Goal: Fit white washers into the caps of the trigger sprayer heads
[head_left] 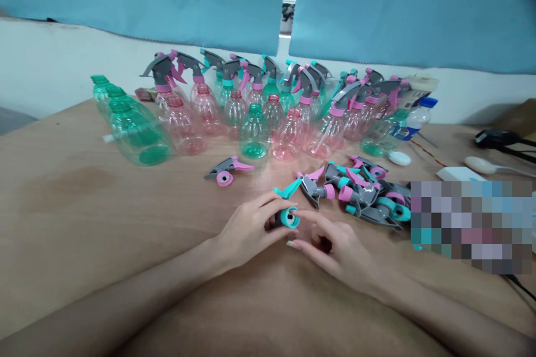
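Note:
My left hand (247,230) is closed around a grey spray head with a teal trigger and teal collar (287,209), holding it just above the wooden table (84,189). My right hand (330,248) sits beside it, fingers curled, one fingertip touching the teal collar. A heap of loose spray heads (364,192) in grey, pink and teal lies just behind my right hand. One lone grey and pink spray head (226,170) lies behind my left hand.
Several pink and green plastic bottles (251,122) stand or lie at the back, some capped with spray heads; green ones (134,128) lie at the left. A white disc (399,158), a spoon (481,165) and a black object (500,138) are at the right. A blurred patch covers the right side.

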A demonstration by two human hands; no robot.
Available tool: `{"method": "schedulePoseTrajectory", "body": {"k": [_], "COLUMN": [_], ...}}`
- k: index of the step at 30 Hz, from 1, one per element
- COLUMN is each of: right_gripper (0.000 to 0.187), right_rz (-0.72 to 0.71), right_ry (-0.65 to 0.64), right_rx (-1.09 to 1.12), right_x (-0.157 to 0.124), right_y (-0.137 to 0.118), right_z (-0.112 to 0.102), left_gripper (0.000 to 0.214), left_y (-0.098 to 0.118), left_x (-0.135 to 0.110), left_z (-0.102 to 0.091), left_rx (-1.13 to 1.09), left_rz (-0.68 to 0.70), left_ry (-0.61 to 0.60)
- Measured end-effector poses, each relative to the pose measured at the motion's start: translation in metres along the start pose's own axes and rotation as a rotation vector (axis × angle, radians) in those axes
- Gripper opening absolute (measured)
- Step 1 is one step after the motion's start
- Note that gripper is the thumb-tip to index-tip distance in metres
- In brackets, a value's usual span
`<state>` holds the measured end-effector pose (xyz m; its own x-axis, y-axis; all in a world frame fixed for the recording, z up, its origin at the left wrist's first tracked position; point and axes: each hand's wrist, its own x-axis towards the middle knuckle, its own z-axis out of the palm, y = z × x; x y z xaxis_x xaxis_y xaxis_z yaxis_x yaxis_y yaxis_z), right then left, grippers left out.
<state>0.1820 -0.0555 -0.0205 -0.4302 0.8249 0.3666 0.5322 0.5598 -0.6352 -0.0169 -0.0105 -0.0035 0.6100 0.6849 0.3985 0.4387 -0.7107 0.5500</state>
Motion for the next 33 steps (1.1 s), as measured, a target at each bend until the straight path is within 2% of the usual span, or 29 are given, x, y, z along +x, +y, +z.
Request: {"method": "schedulePoseTrajectory", "body": {"k": [6, 14, 19, 26, 33], "right_gripper": [0.036, 0.035, 0.026, 0.03, 0.028], "right_rz": [-0.016, 0.08, 0.063, -0.013, -0.007], "right_ry": [-0.049, -0.153, -0.153, -0.13, -0.099], "right_rx": [0.112, 0.091, 0.126, 0.161, 0.197], "right_x": [0.013, 0.018, 0.016, 0.016, 0.014], "right_y": [0.002, 0.003, 0.008, 0.01, 0.011], "right_z": [0.005, 0.001, -0.005, -0.006, -0.006], "left_gripper": [0.027, 0.031, 0.031, 0.032, 0.031], "left_y": [-0.004, -0.008, -0.006, -0.004, -0.004], "left_x": [0.0, 0.002, 0.003, 0.004, 0.003], "left_z": [-0.004, -0.007, -0.007, -0.008, -0.006], "left_rx": [0.004, 0.046, 0.091, 0.112, 0.101], "left_rz": [-0.018, 0.001, 0.067, 0.083, 0.098], "left_ry": [0.006, 0.029, 0.064, 0.085, 0.035]}}
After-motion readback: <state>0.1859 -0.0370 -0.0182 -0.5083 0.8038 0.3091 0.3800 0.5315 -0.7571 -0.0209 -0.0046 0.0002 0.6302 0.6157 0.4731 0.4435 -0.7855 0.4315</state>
